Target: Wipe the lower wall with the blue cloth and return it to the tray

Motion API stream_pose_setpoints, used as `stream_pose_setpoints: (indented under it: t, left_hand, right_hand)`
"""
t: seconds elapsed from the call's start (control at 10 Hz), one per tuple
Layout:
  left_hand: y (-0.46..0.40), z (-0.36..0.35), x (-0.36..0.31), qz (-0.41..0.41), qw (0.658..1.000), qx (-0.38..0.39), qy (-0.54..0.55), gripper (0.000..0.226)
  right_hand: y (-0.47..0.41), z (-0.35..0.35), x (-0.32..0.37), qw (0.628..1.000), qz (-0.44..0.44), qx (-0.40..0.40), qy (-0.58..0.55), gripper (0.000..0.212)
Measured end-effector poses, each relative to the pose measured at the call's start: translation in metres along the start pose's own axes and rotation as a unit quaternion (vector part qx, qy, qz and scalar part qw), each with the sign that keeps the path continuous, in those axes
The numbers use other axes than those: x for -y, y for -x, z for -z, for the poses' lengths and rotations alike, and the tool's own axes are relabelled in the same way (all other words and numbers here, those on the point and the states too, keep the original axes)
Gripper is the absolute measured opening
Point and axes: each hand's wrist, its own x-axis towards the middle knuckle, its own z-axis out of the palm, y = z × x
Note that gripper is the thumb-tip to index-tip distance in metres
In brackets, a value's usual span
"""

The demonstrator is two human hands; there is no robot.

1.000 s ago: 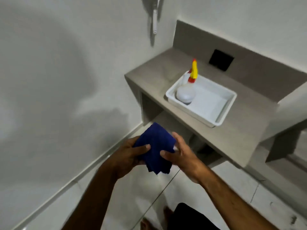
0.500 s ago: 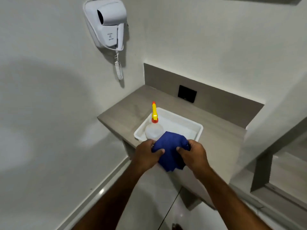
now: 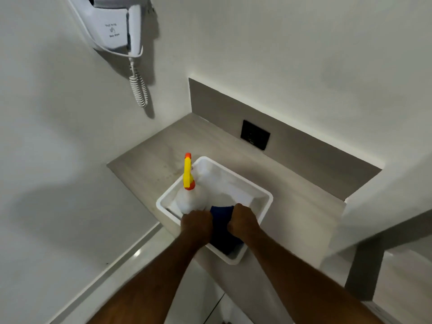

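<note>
The blue cloth [image 3: 223,230] lies bunched in the near part of the white tray [image 3: 261,195], which stands on the grey counter. My left hand [image 3: 196,224] grips its left side and my right hand [image 3: 243,222] grips its right side, both reaching down inside the tray. My hands hide most of the cloth. The lower wall [image 3: 58,230] is at the left, down to the floor edge.
A white bottle with a yellow and orange nozzle [image 3: 190,192] stands in the tray's left part, touching my left hand. A wall-mounted hair dryer [image 3: 114,26] with a coiled cord hangs at upper left. A black socket [image 3: 255,134] sits above the grey counter [image 3: 152,164].
Both hands carried the blue cloth up from near the floor, over the counter edge, and down into the near part of the tray. My view rose with them.
</note>
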Motion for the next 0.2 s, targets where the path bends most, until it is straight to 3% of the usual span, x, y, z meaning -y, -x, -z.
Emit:
stream_pose_setpoints:
  t: [0.2]
  left_hand:
    - [0.03, 0.035, 0.004, -0.098, 0.989, -0.084, -0.077, 0.033]
  right_hand:
    - [0.008, 0.009, 0.006, 0.986, 0.05, -0.107, 0.121, 0.038]
